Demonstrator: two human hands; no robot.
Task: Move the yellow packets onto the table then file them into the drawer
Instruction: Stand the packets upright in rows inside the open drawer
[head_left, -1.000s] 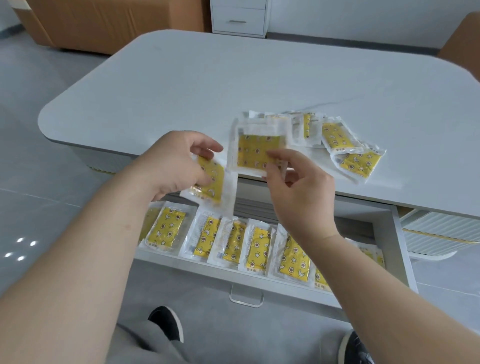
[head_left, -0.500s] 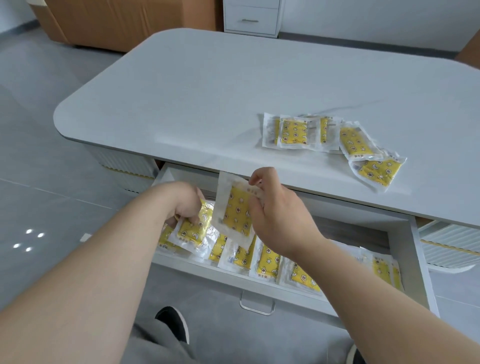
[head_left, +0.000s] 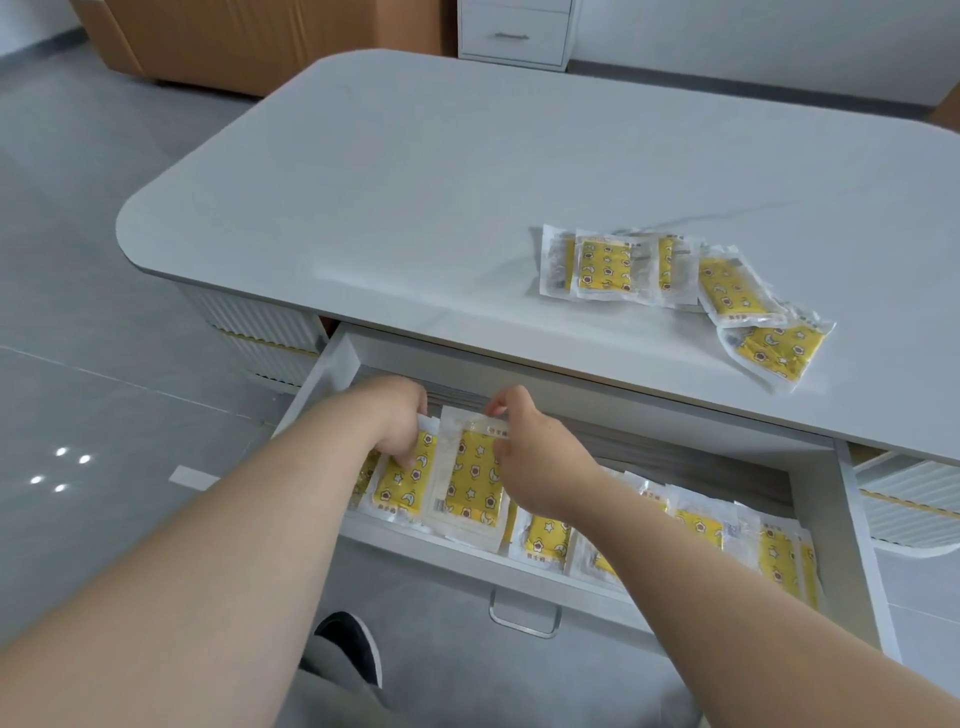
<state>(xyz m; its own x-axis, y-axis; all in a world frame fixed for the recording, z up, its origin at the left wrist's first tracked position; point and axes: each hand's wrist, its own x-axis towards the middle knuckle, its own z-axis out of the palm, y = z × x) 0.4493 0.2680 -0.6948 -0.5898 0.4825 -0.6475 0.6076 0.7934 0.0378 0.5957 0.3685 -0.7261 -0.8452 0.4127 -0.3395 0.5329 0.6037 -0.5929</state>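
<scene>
The open white drawer (head_left: 332, 374) under the grey table (head_left: 415, 182) holds a row of yellow packets in clear wrappers (head_left: 698, 525). My left hand (head_left: 400, 421) grips one yellow packet (head_left: 402, 480) at the drawer's left end. Beside it, my right hand (head_left: 524, 447) pinches the top edge of a second yellow packet (head_left: 470, 480), which stands upright among the row. Several more yellow packets (head_left: 670, 280) lie in a loose pile on the table top at the right.
A metal handle (head_left: 524, 618) hangs on the drawer front. My shoe (head_left: 353, 644) rests on the grey tiled floor below. A white cabinet (head_left: 514, 31) and a brown wooden unit (head_left: 260, 36) stand beyond the table.
Both hands came down from the table edge into the drawer, each carrying a packet. The packets now sit lower, at the left end of the row.
</scene>
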